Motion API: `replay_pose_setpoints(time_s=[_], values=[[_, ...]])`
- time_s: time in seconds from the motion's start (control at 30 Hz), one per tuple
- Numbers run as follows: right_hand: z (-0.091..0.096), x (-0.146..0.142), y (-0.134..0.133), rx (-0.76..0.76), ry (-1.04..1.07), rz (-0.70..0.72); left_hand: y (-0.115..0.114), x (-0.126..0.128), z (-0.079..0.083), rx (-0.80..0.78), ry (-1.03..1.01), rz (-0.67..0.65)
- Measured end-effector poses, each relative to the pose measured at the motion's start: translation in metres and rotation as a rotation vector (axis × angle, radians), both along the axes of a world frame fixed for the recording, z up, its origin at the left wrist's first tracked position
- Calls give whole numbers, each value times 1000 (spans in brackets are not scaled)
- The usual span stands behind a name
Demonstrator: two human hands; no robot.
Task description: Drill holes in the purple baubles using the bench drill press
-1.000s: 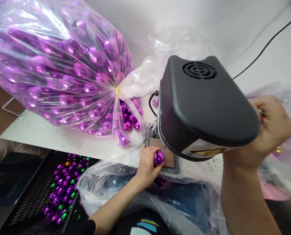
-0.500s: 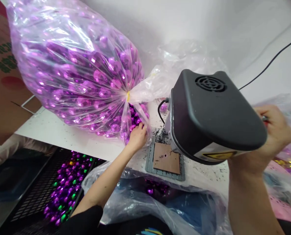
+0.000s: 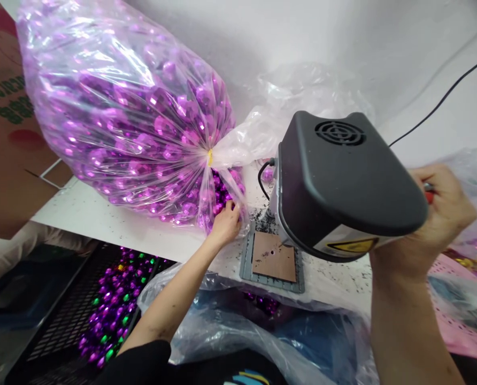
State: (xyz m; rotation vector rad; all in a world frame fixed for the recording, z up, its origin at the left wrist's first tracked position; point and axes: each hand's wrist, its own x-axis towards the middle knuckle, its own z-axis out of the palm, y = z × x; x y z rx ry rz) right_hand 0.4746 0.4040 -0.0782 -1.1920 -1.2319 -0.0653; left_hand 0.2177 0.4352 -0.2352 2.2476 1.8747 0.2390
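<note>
My left hand reaches into the open lower end of a big clear plastic bag full of shiny purple balls. Its fingers are curled among the loose purple balls there; what they grip is hidden. My right hand is closed round a red-tipped handle at the right side of a black bench machine. Under the machine's head lies a brown pad in a grey base plate, with nothing on it.
A white table speckled with black chips carries the bag and machine. Below its front edge are an open plastic sack and a black crate of purple and green balls. A cardboard box stands left; a black cable runs right.
A second ago my left hand held a purple ball on the brown pad. That ball is gone from the pad and the hand has moved up left into the bag. The right hand stays on the handle.
</note>
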Motion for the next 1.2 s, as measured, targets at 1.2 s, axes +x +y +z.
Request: replay_pose_setpoints(time_s=[1.2], values=[[13,5,-8,-110,-29,178,-95,17,2,-891,-1820,235]])
